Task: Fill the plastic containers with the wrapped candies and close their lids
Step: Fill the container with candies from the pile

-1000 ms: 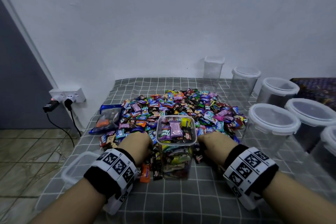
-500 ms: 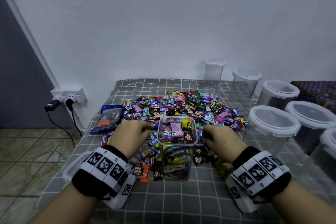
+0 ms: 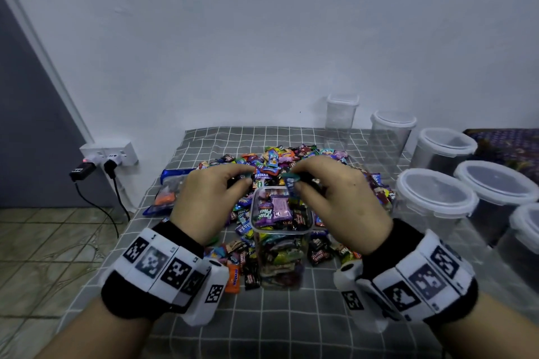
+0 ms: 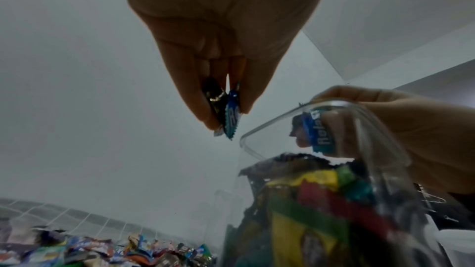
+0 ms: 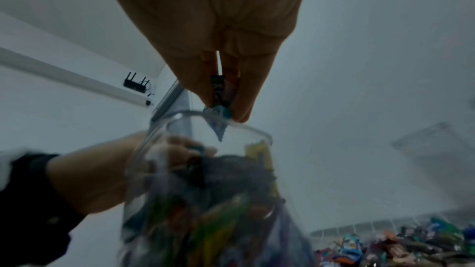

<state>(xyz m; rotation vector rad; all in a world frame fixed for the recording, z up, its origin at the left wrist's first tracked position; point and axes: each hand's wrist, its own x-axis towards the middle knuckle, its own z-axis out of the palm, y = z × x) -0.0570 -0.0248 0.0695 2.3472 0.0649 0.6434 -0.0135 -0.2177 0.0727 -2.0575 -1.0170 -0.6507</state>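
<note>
Two hands over one open square container [image 3: 281, 242], nearly full, standing at the near edge of the candy pile [image 3: 291, 160]. Left hand [image 3: 213, 201] pinches two candies [image 4: 226, 109]; right hand [image 3: 338, 201] pinches a blue candy [image 3: 291, 183]. Six lidded containers [image 3: 434, 198] stand right.

A plain room in a home. A checked cloth [image 3: 262, 326] covers a low surface by a white wall [image 3: 262, 38]. Tiled floor [image 3: 43, 242], wall socket [image 3: 116, 151], router [image 5: 136, 84].
</note>
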